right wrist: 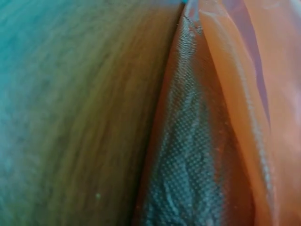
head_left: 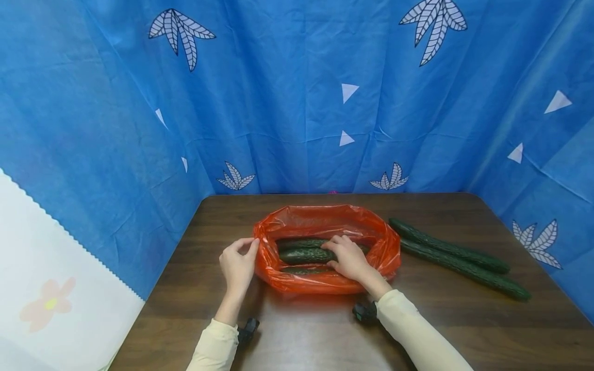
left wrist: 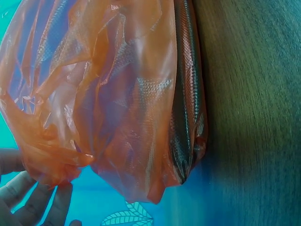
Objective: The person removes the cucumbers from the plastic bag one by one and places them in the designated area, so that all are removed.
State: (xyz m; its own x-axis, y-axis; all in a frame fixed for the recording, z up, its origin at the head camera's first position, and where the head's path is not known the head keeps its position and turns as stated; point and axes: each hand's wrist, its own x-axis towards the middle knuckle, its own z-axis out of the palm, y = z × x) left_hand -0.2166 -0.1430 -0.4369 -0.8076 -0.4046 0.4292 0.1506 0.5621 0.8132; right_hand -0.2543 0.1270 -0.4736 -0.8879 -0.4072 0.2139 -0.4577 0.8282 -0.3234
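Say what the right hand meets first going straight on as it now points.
The middle dark green, elongated cucumber inside the red, translucent plastic bag. The right hand looks curled over it, so probably no gap, though depth is hard to judge.

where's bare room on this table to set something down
Bare table lies left of the left hand, between the sleeves in front of the red bag, and between the right sleeve and two loose cucumbers. Crowded: inside the bag, with the right hand and other cucumbers.

Left hand (head_left: 237,262) in a pinch
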